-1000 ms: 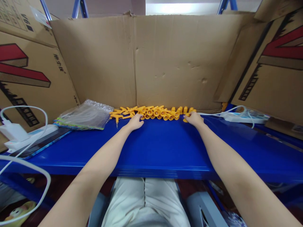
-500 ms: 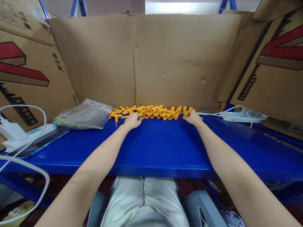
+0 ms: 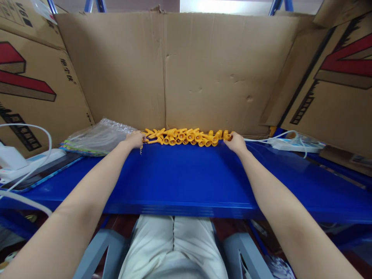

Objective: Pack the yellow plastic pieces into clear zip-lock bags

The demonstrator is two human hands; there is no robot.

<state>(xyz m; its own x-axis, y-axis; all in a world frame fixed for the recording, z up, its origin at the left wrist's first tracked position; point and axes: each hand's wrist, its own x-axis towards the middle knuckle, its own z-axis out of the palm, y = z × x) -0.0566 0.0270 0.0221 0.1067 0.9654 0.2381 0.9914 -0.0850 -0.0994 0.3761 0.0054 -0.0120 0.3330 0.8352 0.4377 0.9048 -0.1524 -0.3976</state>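
Note:
My left hand (image 3: 135, 139) is at the left end of the row, its fingers closed around a yellow T-handled corkscrew (image 3: 141, 148) whose dark metal spiral hangs below them. Most of the handle is hidden by the hand. Beside it lie more yellow corkscrew handles (image 3: 157, 133). Several yellow hollow cone-shaped sleeves (image 3: 190, 137) are heaped along the middle, open ends toward me. At the right end, my right hand (image 3: 236, 143) has its fingers closed on a short yellow cup-like piece (image 3: 228, 136), open end showing.
A cardboard sheet (image 3: 221, 73) stands behind the blue shelf (image 3: 186, 178). Clear plastic bags (image 3: 95, 135) lie to the left, near a phone (image 3: 40, 172) and a white power strip (image 3: 31, 164). Another power strip (image 3: 295, 144) with a cable sits at the right.
My left hand has moved left, from the cone sleeves to the corkscrew at the row's end. My right hand stays at the right end, the cup-like piece now tilted with its opening toward me.

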